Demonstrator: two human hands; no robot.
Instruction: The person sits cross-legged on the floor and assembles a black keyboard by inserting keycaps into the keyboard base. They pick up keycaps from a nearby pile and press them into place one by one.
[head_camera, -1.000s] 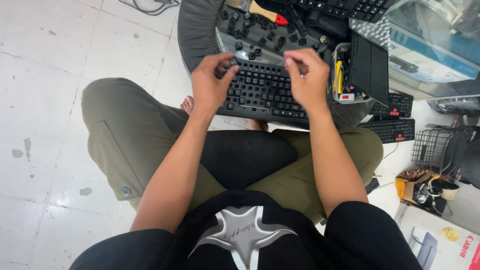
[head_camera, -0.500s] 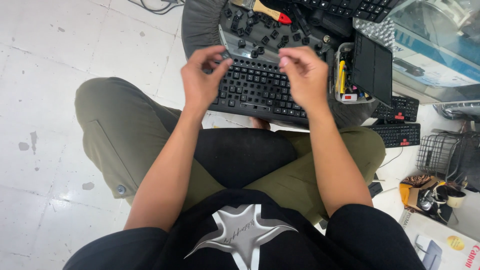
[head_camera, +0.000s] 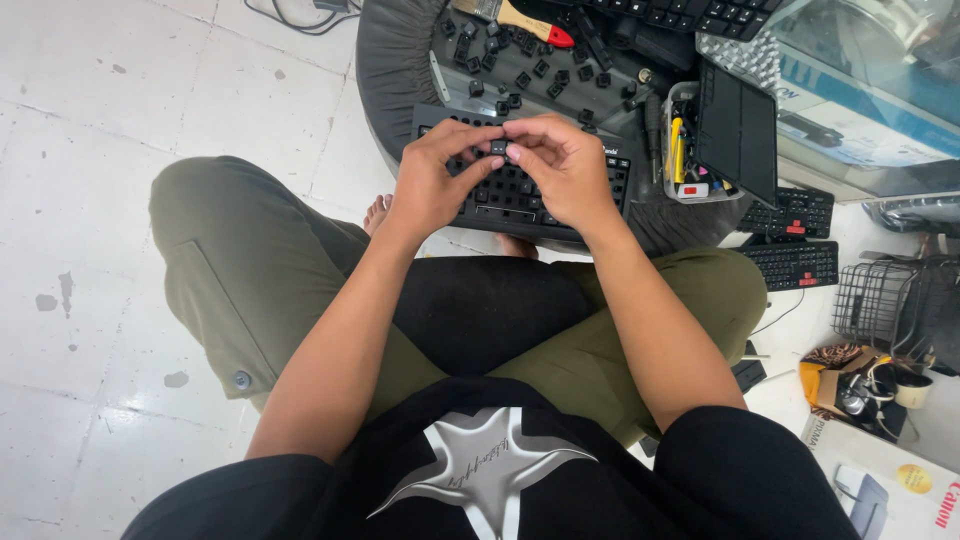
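I sit cross-legged on the floor with a black keyboard (head_camera: 500, 195) in front of my knees, resting on the edge of a round dark tray (head_camera: 390, 70). Both hands meet above the keyboard's middle. My left hand (head_camera: 430, 180) and my right hand (head_camera: 560, 165) pinch one small black keycap (head_camera: 497, 148) between their fingertips. Several loose keycaps (head_camera: 520, 75) lie scattered on the tray behind the keyboard.
A brush with a red and wooden handle (head_camera: 525, 20) lies at the tray's far side. A clear box of small tools (head_camera: 685, 150) and a black panel (head_camera: 738, 130) stand to the right. Two more keyboards (head_camera: 790, 240), a wire basket (head_camera: 880, 300) and cartons sit at right.
My hands have left the keyboard's two ends and come together over its middle, now holding a keycap between the fingertips. The view has shifted slightly.
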